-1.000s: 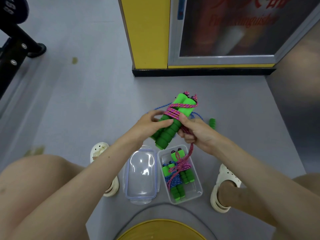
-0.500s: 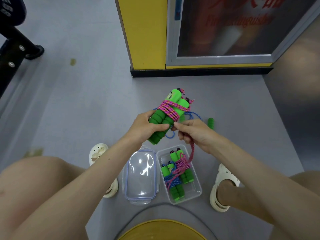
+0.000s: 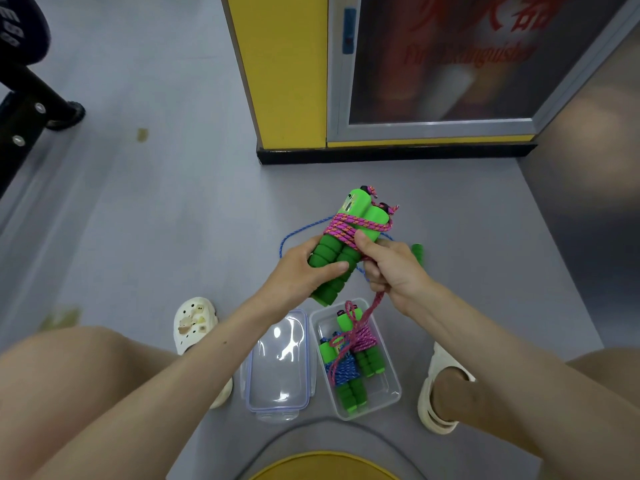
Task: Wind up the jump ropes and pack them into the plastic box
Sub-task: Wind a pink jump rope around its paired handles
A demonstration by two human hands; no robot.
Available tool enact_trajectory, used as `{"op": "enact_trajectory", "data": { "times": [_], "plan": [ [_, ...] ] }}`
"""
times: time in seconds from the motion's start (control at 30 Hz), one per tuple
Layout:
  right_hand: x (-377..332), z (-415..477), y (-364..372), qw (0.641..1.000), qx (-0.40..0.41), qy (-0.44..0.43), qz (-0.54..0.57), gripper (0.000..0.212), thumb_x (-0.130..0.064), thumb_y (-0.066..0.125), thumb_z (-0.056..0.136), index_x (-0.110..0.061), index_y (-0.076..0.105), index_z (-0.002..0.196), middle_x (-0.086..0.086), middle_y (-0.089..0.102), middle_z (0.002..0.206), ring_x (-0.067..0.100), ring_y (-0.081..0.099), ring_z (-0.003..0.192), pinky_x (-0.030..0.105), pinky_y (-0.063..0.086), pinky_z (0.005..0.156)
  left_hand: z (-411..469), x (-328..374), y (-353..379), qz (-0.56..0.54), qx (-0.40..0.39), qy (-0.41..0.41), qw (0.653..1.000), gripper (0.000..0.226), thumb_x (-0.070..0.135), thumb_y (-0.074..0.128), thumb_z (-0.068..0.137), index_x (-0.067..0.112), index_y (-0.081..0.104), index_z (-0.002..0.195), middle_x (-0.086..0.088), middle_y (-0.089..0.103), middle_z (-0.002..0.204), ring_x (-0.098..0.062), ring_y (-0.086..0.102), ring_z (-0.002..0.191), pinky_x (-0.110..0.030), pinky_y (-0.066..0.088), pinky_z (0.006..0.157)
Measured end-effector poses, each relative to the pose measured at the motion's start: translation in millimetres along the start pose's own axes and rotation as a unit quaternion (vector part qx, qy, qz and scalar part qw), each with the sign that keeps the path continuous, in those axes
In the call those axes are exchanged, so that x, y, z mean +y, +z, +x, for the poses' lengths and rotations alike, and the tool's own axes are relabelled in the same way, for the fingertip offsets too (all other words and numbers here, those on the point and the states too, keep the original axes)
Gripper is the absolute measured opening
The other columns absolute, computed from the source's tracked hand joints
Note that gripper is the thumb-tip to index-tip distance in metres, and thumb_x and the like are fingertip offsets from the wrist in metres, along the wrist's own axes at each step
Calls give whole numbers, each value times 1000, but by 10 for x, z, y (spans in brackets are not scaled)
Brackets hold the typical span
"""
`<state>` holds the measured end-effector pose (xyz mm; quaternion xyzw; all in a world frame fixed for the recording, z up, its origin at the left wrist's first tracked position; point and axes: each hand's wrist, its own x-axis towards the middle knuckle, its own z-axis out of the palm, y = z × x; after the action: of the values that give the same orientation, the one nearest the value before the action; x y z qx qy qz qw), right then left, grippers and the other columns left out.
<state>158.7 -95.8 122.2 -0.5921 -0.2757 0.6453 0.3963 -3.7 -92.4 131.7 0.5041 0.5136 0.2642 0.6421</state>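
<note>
1. My left hand (image 3: 301,271) is curled round the dark foam ends of the two green handles (image 3: 327,259), holding them above the grey floor (image 3: 156,209).
2. My right hand (image 3: 394,268) pinches the pink rope (image 3: 349,226) just beside the coils wound round the handles. The rope's tail trails down into the plastic box (image 3: 393,393).
3. The box sits on the floor between my white sandals (image 3: 194,323) with two wound ropes inside. Its clear lid (image 3: 277,362) lies just beside it on the left.
4. A blue rope (image 3: 294,233) and a loose green handle (image 3: 417,252) lie on the floor beyond my hands.
5. Ahead stand a yellow pillar (image 3: 287,64) and a glazed fire-extinguisher cabinet (image 3: 443,57), with a black frame (image 3: 20,98) at far left.
</note>
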Motion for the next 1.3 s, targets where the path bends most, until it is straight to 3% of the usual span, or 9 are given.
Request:
{"op": "enact_trajectory", "data": {
  "times": [0.2,0.33,0.57,0.67,0.8,0.9,1.0,1.13,1.3],
  "plan": [
    [-53,-3,-8,1000,15,-5,15,38,-32,58,93,-16,41,64,-4,31,36,8,19,32,17,15,38,-7,35,15,-12,-32,-21,999,25,19,62,92,27,58,114,-9,71,101,-23,70,87,-27,56,66],
    [-62,-3,-24,1000,10,2,22,36,-31,58,92,-15,41,65,-4,31,36,8,19,31,16,15,37,-13,35,-15,-13,-65,-52,996,15,21,59,93,18,59,108,-18,69,105,-23,68,89,-25,56,67],
    [-100,-12,-54,1000,-26,10,13,35,-32,57,93,-14,44,66,-5,31,37,8,19,33,18,15,37,13,19,-90,-47,-98,-87,990,25,12,64,89,13,60,113,-13,71,105,-24,69,96,-30,56,76],
    [-102,-18,-99,997,-67,18,-16,27,-33,55,94,-13,50,76,-4,35,41,7,20,36,20,17,39,8,-49,-62,-35,-58,-65,996,38,1,70,81,14,59,115,-14,71,102,-28,70,93,-31,56,71],
    [-91,-8,-99,996,-61,31,-65,24,-28,54,95,-6,57,87,4,56,52,7,31,36,19,29,40,45,-95,-85,54,64,9,996,40,-3,73,75,19,63,106,-15,70,96,-25,66,82,-38,55,71],
    [-95,-7,-92,992,-60,37,-105,15,-16,57,94,-4,64,91,4,61,55,7,37,37,19,33,42,75,-94,-128,83,118,19,989,40,-1,73,75,17,62,109,-8,68,90,-23,65,78,-30,54,65],
    [-73,-18,-90,985,-54,29,-159,12,-10,61,90,-2,66,99,1,56,49,6,32,37,18,27,40,64,-85,-142,163,123,45,978,44,2,73,76,15,61,116,1,65,83,-12,61,68,-21,53,59],
    [-56,-25,-84,983,-35,19,-181,10,-11,63,89,-2,67,92,2,54,48,6,32,37,18,23,38,53,-112,-119,288,136,94,943,57,13,74,78,24,54,130,-2,68,98,-23,63,87,-35,53,78],
    [-62,-22,-61,964,-32,-19,-264,15,-18,61,91,-10,70,83,1,58,70,8,50,64,17,39,59,-11,-112,-22,404,181,142,885,54,21,65,86,30,46,136,-5,69,95,-29,61,84,-32,46,67]
  ]
}}
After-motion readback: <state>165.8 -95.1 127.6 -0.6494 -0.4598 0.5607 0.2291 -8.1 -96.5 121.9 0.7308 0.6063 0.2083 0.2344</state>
